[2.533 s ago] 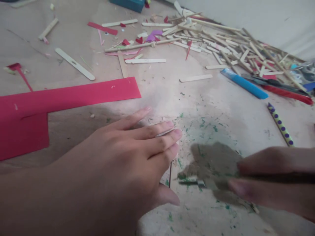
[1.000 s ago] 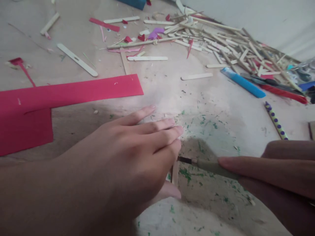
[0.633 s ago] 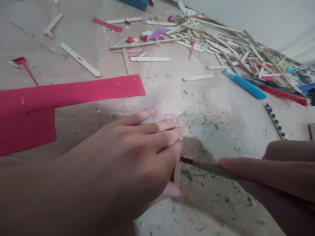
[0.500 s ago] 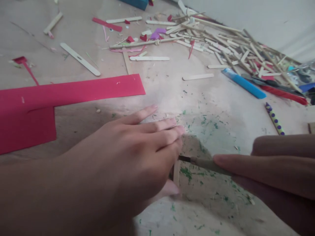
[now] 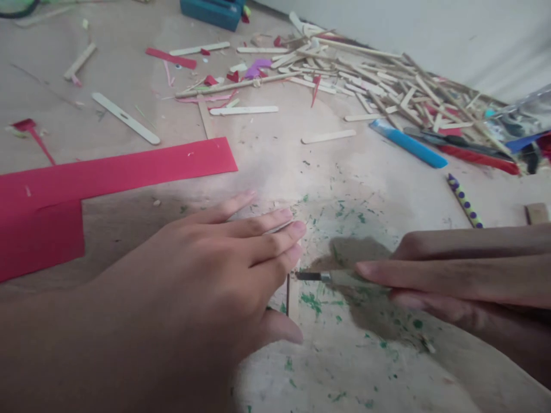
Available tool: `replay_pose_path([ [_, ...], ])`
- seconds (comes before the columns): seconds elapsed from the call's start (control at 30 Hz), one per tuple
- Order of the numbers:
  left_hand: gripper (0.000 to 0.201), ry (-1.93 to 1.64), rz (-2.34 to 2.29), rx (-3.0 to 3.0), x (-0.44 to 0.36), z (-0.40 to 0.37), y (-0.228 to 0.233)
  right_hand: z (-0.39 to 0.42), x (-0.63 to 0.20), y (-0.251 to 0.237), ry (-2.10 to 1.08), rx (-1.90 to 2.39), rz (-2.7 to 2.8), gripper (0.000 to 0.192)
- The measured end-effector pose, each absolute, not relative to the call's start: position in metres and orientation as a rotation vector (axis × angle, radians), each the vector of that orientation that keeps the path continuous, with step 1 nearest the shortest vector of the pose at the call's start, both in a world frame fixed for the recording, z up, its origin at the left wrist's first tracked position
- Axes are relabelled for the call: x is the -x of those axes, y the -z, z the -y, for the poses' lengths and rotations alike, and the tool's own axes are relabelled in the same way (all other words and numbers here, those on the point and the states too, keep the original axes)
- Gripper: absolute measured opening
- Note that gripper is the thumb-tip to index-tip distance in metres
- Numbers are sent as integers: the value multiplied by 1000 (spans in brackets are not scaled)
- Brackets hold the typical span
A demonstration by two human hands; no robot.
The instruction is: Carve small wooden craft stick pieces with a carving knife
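My left hand (image 5: 206,281) lies flat on the work surface and presses down a small wooden stick (image 5: 293,295), of which only a short piece shows beyond the fingers and thumb. My right hand (image 5: 465,284) comes in from the right, fingers closed around a thin craft knife (image 5: 327,277). The knife's dark blade tip points left and meets the stick just beside my left fingertips. Green paint flecks (image 5: 340,215) cover the surface around them.
A red paper sheet (image 5: 86,183) lies at left. Several popsicle sticks (image 5: 379,86) and paper scraps are scattered at the back, with a blue cutter (image 5: 408,144), a red-handled tool (image 5: 477,158), a spotted pencil (image 5: 464,201) and a teal box (image 5: 210,11).
My right hand has brought the knife leftward until its tip meets the stick under my left fingers. The camera view shifted slightly. My left hand stays pressed down.
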State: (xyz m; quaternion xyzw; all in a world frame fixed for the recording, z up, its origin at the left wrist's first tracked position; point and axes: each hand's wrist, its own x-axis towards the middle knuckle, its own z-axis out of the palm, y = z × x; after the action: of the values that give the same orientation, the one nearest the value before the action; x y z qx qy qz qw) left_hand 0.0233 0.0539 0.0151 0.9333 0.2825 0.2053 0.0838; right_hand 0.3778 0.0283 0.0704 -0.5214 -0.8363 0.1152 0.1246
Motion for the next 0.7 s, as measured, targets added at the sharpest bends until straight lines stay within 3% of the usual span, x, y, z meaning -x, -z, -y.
replay_pose_path([
  [0.57, 49, -664, -866, -2724, -17, -46, -10, -41, -369, -56, -335, 1464, 2459, 43],
  [0.7, 45, -686, -841, -2728, -14, -50, -13, -46, -377, -61, -310, 1376, 2430, 24],
])
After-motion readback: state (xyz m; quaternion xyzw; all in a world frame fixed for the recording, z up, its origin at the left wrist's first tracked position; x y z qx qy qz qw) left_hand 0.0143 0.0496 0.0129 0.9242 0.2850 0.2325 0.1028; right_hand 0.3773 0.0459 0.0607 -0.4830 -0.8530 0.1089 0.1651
